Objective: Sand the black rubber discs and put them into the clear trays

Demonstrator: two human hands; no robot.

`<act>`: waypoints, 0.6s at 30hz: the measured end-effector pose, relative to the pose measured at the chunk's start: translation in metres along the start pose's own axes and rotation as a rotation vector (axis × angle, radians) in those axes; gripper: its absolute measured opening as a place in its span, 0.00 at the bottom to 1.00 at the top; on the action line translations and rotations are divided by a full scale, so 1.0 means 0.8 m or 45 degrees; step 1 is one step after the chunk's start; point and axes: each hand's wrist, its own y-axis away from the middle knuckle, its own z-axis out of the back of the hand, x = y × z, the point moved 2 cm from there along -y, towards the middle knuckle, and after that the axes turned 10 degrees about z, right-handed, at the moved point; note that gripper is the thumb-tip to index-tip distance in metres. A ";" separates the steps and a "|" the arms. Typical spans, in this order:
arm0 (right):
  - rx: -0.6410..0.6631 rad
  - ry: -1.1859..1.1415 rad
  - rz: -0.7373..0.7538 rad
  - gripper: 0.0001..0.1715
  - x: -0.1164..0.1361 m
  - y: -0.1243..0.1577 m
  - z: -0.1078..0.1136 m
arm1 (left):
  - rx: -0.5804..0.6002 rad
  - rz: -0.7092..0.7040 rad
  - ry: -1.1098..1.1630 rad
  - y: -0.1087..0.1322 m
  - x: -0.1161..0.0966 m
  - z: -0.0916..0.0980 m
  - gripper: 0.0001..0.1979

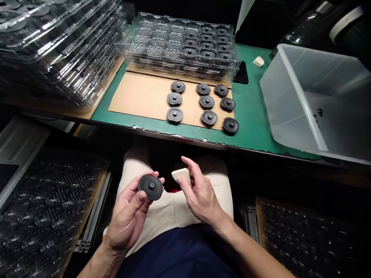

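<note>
The left hand (pixel 135 206) gripped a black disc (pixel 156 189) between its thumb, on the near rim, and the fingers behind; the right hand (pixel 199 193) pinched a white block (pixel 181 175) at its thumb tip, index finger raised, apart from the disc. A push off-centre could have tipped the disc from the left fingers, since the thumb covered only the rim. Its knob (pixel 151 186) pointed up, away from the left palm; the outline looked roundish, so I could not tell a long axis.

The disc (pixel 157 188) is black (the block (pixel 181 175) cream).
</note>
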 end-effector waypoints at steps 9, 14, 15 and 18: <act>0.265 0.211 0.489 0.07 0.073 0.005 0.001 | -0.013 -0.044 0.060 0.014 -0.009 -0.002 0.25; 0.422 0.337 0.571 0.08 0.079 -0.008 0.008 | 0.024 0.117 0.157 0.018 -0.009 0.000 0.20; 0.391 0.402 0.643 0.10 0.081 -0.009 0.009 | 0.029 0.156 0.161 0.019 -0.008 0.000 0.19; 0.379 0.527 0.724 0.11 0.084 -0.007 0.007 | -0.052 0.178 0.171 0.019 -0.007 0.001 0.19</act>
